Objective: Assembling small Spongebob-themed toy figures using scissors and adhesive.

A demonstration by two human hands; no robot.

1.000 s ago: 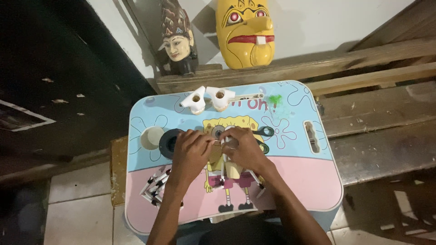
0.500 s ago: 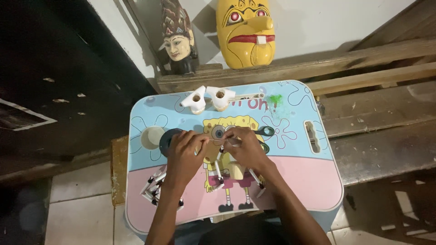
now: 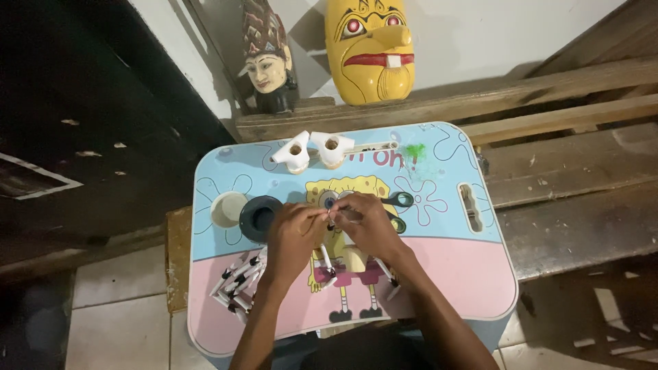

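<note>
My left hand (image 3: 295,236) and my right hand (image 3: 370,223) meet over the middle of a small cartoon-printed lap table (image 3: 452,274). Their fingertips pinch a small dark-tipped piece (image 3: 331,220) between them; what it is stays too small to tell. Several thin white sticks with dark ends (image 3: 236,284) lie in a loose pile by my left wrist. A few more sticks (image 3: 326,264) lie under my hands. A black ring (image 3: 259,218) sits just left of my left hand.
Two white pipe elbows (image 3: 312,149) stand at the table's far edge. A scissors handle (image 3: 401,201) pokes out beside my right hand. A round cup hole (image 3: 228,209) is at the left. A yellow mask (image 3: 370,48) and a carved head (image 3: 269,62) rest on wooden planks (image 3: 582,171) behind.
Both hands have stayed together over the table's middle, with only small finger shifts around the pinched piece. Nothing else moved.
</note>
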